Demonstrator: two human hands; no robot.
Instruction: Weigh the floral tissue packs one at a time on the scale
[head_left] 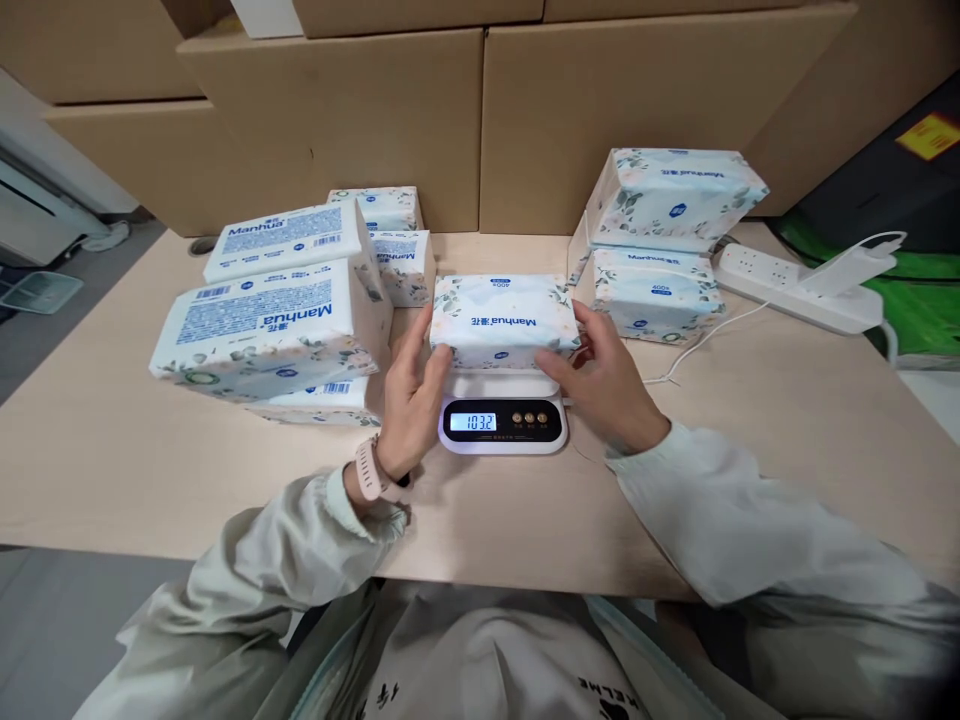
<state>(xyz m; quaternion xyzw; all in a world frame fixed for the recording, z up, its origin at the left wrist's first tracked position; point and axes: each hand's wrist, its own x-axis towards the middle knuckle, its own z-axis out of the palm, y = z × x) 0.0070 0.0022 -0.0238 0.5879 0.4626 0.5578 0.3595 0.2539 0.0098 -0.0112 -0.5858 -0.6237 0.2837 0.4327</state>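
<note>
We see a Manhua tissue pack (504, 310) over the platform of the digital scale (442, 428), its floral print turned so the blue "Manhua", the Chinese characters and "400" read upside down from our side. Whether its full weight rests there, we cannot tell. The scale's lit display (473, 422) reads 103.2, with three gold buttons (529, 418) beside it.

Our left hand (411, 405) reaches in from the scale's left, fingers grasping the pack's left end, thumb at the near corner; a pale pink watch band (367, 470) circles that wrist. Our right hand (600, 380) comes from the scale's right, palm inward, fingers clasping the pack's right end, thumb against the near side.

Left of the scale, a stack of Manhua packs (270, 315) shows blue print and barcodes, the topmost name upright to us. Beyond the scale to its right are stacked packs (679, 205), also printed "Manhua", and a white power strip (795, 290). Cardboard boxes (360, 125) rise beyond the scale, behind the surface (495, 530).
</note>
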